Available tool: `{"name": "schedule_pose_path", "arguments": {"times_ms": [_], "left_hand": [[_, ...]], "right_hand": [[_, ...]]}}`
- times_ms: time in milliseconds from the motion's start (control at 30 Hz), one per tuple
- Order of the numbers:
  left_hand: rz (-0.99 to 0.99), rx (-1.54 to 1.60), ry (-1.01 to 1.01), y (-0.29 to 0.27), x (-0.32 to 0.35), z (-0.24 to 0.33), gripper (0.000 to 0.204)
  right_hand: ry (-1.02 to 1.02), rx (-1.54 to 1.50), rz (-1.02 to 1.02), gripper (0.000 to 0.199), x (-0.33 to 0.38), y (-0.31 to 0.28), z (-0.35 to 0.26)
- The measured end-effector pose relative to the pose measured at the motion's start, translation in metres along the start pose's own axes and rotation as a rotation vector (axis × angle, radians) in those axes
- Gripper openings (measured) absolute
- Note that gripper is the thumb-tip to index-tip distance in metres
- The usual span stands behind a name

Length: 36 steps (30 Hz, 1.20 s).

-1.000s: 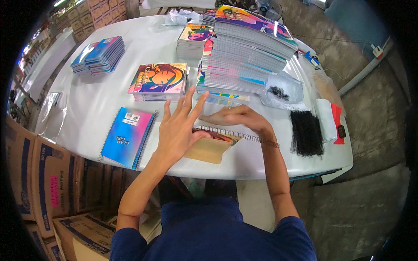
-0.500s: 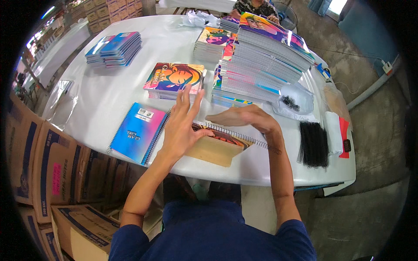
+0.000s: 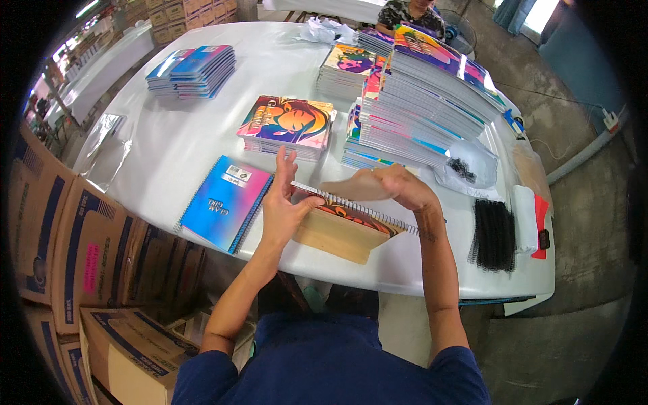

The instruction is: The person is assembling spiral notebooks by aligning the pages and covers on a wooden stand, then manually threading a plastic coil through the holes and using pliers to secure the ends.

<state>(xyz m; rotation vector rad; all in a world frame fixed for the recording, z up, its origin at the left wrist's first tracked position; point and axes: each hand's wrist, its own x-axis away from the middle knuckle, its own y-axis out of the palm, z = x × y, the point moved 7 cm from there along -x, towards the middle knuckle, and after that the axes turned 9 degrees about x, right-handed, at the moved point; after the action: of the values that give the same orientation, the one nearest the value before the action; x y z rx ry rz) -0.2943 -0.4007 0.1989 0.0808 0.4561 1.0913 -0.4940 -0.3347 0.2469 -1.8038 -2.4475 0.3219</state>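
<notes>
A concrete floor [image 3: 580, 270] is spreading out to the right, and stacked cardboard boxes [image 3: 74, 250] are crowding the left side of the room. A broad white desk [image 3: 182, 145] is filling the middle, carrying everything. At its far right, a tall sloping stack of spiral notebooks [image 3: 432, 101] is leaning beside lower piles; a blue stack [image 3: 192, 71] is sitting at the far left, and a colourful stack [image 3: 289, 125] is lying mid-desk. A blue-and-pink notebook [image 3: 226, 202] is lying near the front edge. Just beside it, the spiral notebook [image 3: 347, 226] being worked on is resting at the desk's near edge, brown backing showing. A bundle of black spiral coils [image 3: 493, 233] is lying to the right. The left hand [image 3: 283, 202] is spread open, palm pressing the notebook's left end. The right hand [image 3: 395, 187] is hovering over the wire binding, fingers loosely curled, gripping nothing visible.
</notes>
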Motion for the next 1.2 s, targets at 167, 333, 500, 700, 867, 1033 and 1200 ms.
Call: {"name": "schedule_pose_path", "arguments": {"times_ms": [167,333,500,700,867,1033,1200], "left_hand": [[0.032,0.13,-0.01,-0.008,0.0,-0.013,0.118],[0.042,0.197,-0.03,-0.007,0.003,-0.01,0.114],[0.04,0.127,-0.06,-0.008,0.003,-0.008,0.111],[-0.051,0.145,-0.207,-0.011,0.001,-0.014,0.104],[-0.195,0.166,-0.242,-0.012,-0.004,-0.015,0.096],[-0.479,0.057,-0.247,0.004,-0.012,0.004,0.076],[-0.179,-0.241,-0.18,-0.012,-0.044,0.039,0.051]], "right_hand": [[0.159,0.193,-0.031,0.064,-0.018,0.003,0.017],[0.265,0.578,-0.151,0.059,-0.027,0.018,0.002],[0.133,0.308,-0.068,0.054,-0.026,0.02,-0.011],[0.207,0.358,-0.085,0.055,-0.033,0.022,0.002],[0.234,0.319,0.051,0.056,-0.018,0.009,0.009],[0.319,0.629,0.073,0.05,0.001,-0.002,0.017],[0.13,1.274,0.362,0.062,0.066,-0.022,0.074]]}}
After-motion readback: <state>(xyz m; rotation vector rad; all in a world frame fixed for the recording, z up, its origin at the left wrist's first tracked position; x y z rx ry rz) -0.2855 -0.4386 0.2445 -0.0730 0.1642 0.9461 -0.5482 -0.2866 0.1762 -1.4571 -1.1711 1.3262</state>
